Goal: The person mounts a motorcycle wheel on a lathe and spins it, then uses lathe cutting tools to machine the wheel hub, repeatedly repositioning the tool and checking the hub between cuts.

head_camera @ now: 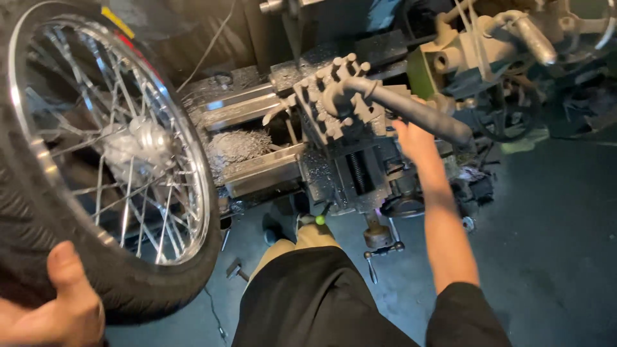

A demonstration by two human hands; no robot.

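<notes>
1. The lathe [360, 148] fills the room ahead: heavy grey cast metal, greasy, with flat bed rails and a blocky, notched tool post. Nothing is mounted on it yet, as far as I can see.
2. The spoked wheel [109, 148] stands off to the left, clear of the machine: ribbed black rubber tyre, shiny rim, thin wire spokes, pale hub. It looks untouched by any tool so far.
3. The left hand [58, 308] grips the tyre's lower edge, thumb pressed up against the rubber.
4. The right hand [414, 138] reaches under the dark round lever [418, 112]; I cannot tell how its fingers lie.
5. Curly metal shavings [241, 146] heap between the rails.
</notes>
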